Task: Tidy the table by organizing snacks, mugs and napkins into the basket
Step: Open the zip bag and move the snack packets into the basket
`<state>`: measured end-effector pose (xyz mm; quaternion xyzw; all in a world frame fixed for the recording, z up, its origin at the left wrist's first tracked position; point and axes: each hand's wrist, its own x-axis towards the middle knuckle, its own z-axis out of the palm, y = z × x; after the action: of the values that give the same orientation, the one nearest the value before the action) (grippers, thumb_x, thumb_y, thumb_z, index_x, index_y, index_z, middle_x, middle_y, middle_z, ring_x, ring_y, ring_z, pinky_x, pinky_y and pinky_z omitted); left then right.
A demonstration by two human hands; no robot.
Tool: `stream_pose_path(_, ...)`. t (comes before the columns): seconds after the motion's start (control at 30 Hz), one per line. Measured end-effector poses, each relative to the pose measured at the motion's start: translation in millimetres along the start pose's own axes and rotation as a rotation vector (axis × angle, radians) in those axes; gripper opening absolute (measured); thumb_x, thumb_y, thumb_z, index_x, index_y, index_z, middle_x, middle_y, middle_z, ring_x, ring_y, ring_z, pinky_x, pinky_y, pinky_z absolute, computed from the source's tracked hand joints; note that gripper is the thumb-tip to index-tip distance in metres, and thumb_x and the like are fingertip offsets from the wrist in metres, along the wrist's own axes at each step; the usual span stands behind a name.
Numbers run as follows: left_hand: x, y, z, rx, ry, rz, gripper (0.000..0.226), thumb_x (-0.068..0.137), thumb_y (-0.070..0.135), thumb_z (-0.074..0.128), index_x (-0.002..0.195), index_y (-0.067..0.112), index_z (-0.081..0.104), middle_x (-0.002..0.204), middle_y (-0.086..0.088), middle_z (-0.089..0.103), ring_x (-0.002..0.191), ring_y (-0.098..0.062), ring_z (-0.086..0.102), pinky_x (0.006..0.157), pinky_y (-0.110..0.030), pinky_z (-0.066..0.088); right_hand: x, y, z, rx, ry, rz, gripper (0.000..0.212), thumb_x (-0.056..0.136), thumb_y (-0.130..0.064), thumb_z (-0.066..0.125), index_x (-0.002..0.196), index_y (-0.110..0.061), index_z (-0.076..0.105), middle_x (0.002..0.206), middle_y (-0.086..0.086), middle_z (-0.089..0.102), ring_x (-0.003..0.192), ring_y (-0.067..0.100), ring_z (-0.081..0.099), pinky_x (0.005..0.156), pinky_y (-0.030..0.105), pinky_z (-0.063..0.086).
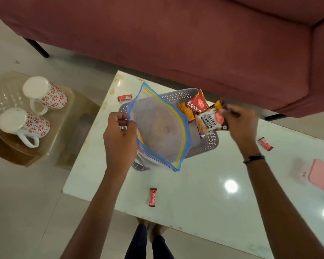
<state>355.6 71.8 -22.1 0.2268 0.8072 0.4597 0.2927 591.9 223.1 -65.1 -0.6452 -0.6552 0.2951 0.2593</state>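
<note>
A grey perforated basket (178, 94) stands on the white table (195, 184). My left hand (120, 135) pinches the edge of a clear zip bag (161, 128) with blue and yellow seals, held open above the basket. My right hand (239, 118) grips a salted peanuts packet (210, 120) over the basket's right side. A red and orange snack packet (195, 105) leans inside the basket. Small red sachets lie on the table: one at the back left (124, 97), one at the front (152, 197), one at the right (265, 144).
Two white mugs with red flowers, one (45, 94) behind the other (24, 125), stand upside down on a low side table at the left. A pink-lidded box (320, 173) sits at the table's right edge. A maroon sofa (176, 34) runs along the far side.
</note>
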Motion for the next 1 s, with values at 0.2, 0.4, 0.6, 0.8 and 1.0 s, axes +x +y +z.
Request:
stream_pose_path(0.2, 2.4, -7.7, -5.9, -0.047, 0.028, -0.011, 0.012, 0.09, 0.016, 0.054, 0.102, 0.017, 0.051, 0.084, 0.016, 0.056, 0.079, -0.016, 0.06, 0.073, -0.041, 0.057, 0.9, 49.8, 54.0, -0.101, 0.002, 0.178, 0.014, 0.084, -0.014, 0.063, 0.089, -0.007, 0.074, 0.083, 0.013, 0.073, 0.073, 0.024, 0.064, 0.06, 0.022, 0.043)
stream_pose_path(0.4, 3.0, -8.4, -4.4, -0.052, 0.021, -0.018, 0.011, 0.091, 0.018, 0.054, 0.101, 0.018, 0.05, 0.084, 0.017, 0.055, 0.075, -0.014, 0.061, 0.072, -0.039, 0.057, 11.7, 71.4, 67.6, -0.082, 0.057, 0.313, 0.016, 0.085, -0.019, 0.065, 0.093, -0.009, 0.074, 0.093, 0.013, 0.074, 0.085, 0.029, 0.069, 0.075, 0.038, 0.058)
stream_pose_path(0.6, 1.8, -5.7, -3.2, -0.057, 0.008, -0.031, 0.011, 0.092, 0.019, 0.054, 0.102, 0.017, 0.05, 0.085, 0.014, 0.056, 0.086, -0.017, 0.063, 0.078, -0.045, 0.058, 11.8, 69.8, 65.4, -0.095, 0.059, 0.322, 0.02, 0.085, -0.022, 0.066, 0.102, -0.012, 0.072, 0.106, 0.01, 0.071, 0.093, 0.025, 0.067, 0.08, 0.036, 0.055)
stream_pose_path(0.8, 1.5, -6.8, -7.5, -0.048, -0.024, -0.046, 0.013, 0.09, 0.02, 0.057, 0.101, 0.02, 0.049, 0.086, 0.014, 0.057, 0.086, -0.017, 0.065, 0.072, -0.038, 0.058, -2.6, 54.8, 54.8, -0.071, 0.126, 0.262, 0.033, 0.086, -0.03, 0.066, 0.112, -0.011, 0.066, 0.116, 0.007, 0.065, 0.101, 0.021, 0.064, 0.076, 0.028, 0.049)
stream_pose_path(1.0, -0.4, -10.9, -19.4, -0.051, -0.025, -0.045, 0.018, 0.086, 0.013, 0.058, 0.101, 0.021, 0.051, 0.091, 0.006, 0.059, 0.071, -0.008, 0.061, 0.051, -0.018, 0.053, -57.1, -91.9, 19.6, 0.289, 0.04, -0.165, 0.008, 0.087, -0.015, 0.064, 0.093, -0.014, 0.07, 0.09, -0.004, 0.069, 0.078, 0.005, 0.063, 0.07, 0.013, 0.048)
